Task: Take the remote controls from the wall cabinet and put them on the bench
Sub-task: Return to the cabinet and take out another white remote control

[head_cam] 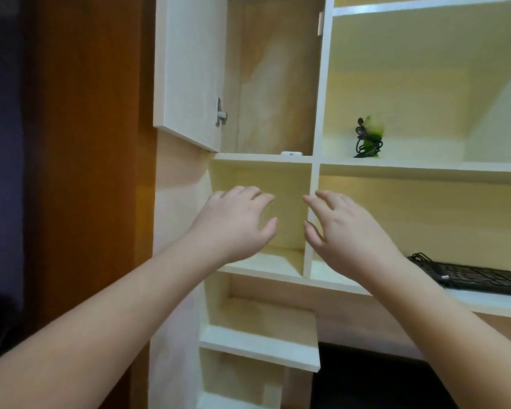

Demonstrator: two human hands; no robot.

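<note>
Fingers (260, 196) of both hands spread, holding nothing; remote (291, 153) possibly unlabelled.

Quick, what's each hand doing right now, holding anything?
Left hand: open, fingers spread, holding nothing, raised before the shelf cubby.
Right hand: open, fingers spread, holding nothing, in front of the shelf divider.

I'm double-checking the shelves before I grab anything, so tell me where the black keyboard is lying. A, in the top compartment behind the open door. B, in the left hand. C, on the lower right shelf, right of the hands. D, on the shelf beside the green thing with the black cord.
C: the black keyboard lies on the lower right shelf, right of the right hand; both hands hold nothing.
</note>
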